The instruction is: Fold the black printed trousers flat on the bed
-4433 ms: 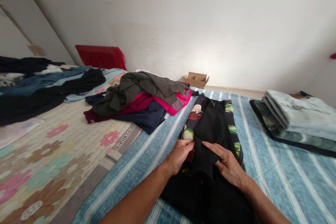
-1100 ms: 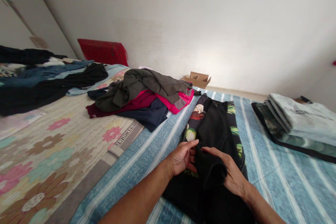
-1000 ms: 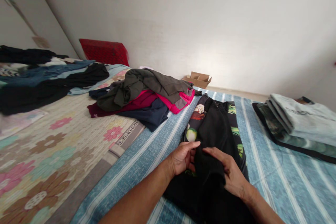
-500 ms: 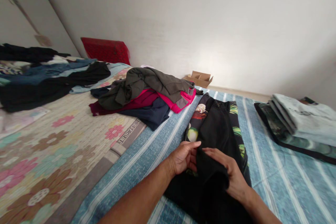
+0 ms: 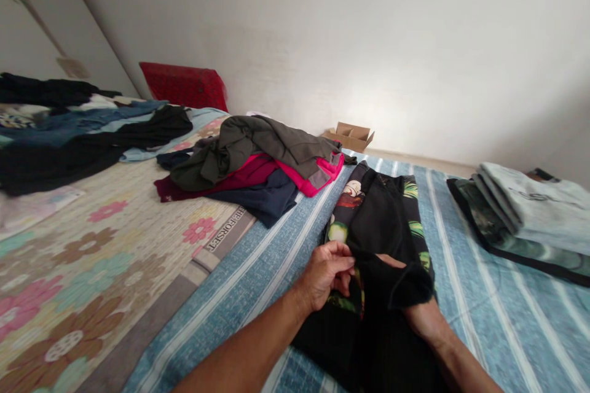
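Note:
A black garment [image 5: 380, 215] with colourful printed strips along both sides lies lengthwise on the blue striped bedspread in front of me. My left hand [image 5: 329, 273] is closed at its left side, thumb and fingers pinching a raised fold of the black cloth. My right hand [image 5: 420, 318] reaches under a loose black flap or tube of the same garment. That cloth drapes over its fingers, so most of them are hidden; a bit of skin shows above the fold.
A heap of grey, pink, maroon and navy clothes [image 5: 262, 159] lies ahead to the left. Folded clothes [image 5: 544, 209] are stacked at the right. More clothes [image 5: 92, 141] spread over the flowered bedding [image 5: 110, 252] at far left. An open cardboard box [image 5: 350, 135] is by the wall.
My right hand has slipped under the black cloth, which now covers its fingers and bulges to the right. The left hand has gone from loosely open fingers to a pinch.

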`<state>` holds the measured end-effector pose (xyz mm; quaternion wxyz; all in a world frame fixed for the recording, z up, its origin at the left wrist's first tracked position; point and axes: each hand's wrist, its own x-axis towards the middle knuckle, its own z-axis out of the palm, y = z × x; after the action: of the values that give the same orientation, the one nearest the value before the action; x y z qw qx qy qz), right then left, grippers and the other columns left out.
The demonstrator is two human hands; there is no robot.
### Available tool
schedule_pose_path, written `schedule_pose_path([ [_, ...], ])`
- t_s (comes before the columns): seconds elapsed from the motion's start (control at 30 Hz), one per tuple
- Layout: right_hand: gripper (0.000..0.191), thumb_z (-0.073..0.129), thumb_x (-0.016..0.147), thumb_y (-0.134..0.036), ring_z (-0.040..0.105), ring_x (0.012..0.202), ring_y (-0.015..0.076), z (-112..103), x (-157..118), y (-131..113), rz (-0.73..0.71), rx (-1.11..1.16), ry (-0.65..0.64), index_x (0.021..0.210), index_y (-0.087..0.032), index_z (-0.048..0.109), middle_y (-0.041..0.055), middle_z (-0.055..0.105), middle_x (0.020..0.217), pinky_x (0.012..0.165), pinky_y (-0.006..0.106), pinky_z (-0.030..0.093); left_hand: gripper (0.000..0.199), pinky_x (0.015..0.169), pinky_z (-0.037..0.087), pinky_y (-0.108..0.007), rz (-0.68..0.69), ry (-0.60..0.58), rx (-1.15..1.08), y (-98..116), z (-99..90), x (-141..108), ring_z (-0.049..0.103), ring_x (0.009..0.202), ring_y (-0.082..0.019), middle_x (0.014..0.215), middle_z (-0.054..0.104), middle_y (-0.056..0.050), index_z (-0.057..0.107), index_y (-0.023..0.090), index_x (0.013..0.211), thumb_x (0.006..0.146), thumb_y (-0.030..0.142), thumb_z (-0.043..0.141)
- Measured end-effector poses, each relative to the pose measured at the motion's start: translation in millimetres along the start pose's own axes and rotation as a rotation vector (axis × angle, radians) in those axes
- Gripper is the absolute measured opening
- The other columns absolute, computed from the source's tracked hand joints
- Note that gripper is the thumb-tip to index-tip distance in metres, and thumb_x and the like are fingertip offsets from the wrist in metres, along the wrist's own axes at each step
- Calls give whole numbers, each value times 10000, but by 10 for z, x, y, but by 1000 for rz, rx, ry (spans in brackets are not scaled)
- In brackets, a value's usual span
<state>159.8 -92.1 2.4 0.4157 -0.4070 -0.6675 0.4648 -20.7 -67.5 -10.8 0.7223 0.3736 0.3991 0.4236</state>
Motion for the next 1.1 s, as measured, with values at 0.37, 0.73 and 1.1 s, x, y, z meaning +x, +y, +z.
schedule_pose_path([
  [0.37, 365, 522, 817, -426, 539, 1098, 255, 46, -16, 6, -83, -94, -7, 1093, -210, 623, 87, 594, 1180, 983, 408, 395, 323, 346, 288, -157, 108, 67, 139, -71, 58, -16, 394, 394, -39, 547, 507, 61, 612, 135, 802, 577, 309, 765],
  [0.73, 349, 534, 823, -353, 514, 1143, 250, 90, -21, 50, -134, -145, 23, 1140, -232, 613, 73, 578, 1221, 977, 383, 408, 287, 367, 278, -179, 101, 129, 254, -57, 113, -34, 384, 381, -44, 528, 554, 16, 667, 108, 728, 615, 368, 710],
  [1.1, 378, 513, 827, -288, 531, 1111, 229, 54, -60, 19, -159, -164, -27, 1198, -230, 545, 65, 571, 1223, 957, 347, 410, 148, 343, 371, -202, 84, 98, -68, 55, 7, -48, 435, 331, -89, 491, 559, 40, 546, 177, 736, 595, 221, 549],
])
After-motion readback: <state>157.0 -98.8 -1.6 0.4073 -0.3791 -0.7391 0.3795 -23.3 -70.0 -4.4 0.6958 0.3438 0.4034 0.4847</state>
